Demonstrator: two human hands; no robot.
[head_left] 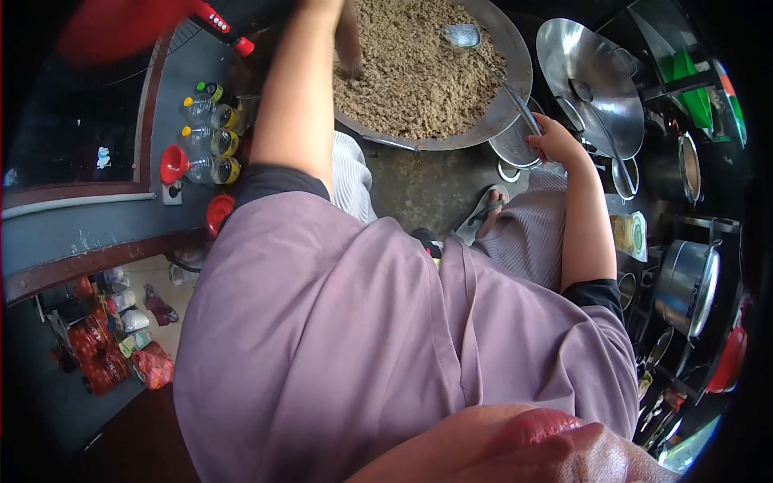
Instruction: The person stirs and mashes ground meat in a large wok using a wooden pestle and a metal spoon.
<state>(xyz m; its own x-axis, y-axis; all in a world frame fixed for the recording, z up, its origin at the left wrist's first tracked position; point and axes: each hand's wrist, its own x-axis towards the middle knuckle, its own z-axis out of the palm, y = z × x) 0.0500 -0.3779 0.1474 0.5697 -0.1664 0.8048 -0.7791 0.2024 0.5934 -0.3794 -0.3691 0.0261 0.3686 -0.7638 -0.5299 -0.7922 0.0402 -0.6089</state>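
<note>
A wide metal wok (519,60) at the top holds a heap of crumbly brown food (419,80). My left arm reaches to the top edge, where only the wrist end of my left hand (320,5) shows; its fingers are hidden. Right beside it, a brown wooden tool (348,44) stands with its lower end in the food. Right of the wok's lower edge, my right hand (555,142) is closed around the handle of a metal spatula (462,35), whose blade lies over the food.
Another metal wok (564,48) with a ladle sits at the upper right. Plastic bottles (197,137) and a red funnel (172,165) are at the left. A lidded pot (684,287) stands at the right. A sandaled foot (493,201) is on the floor below the wok.
</note>
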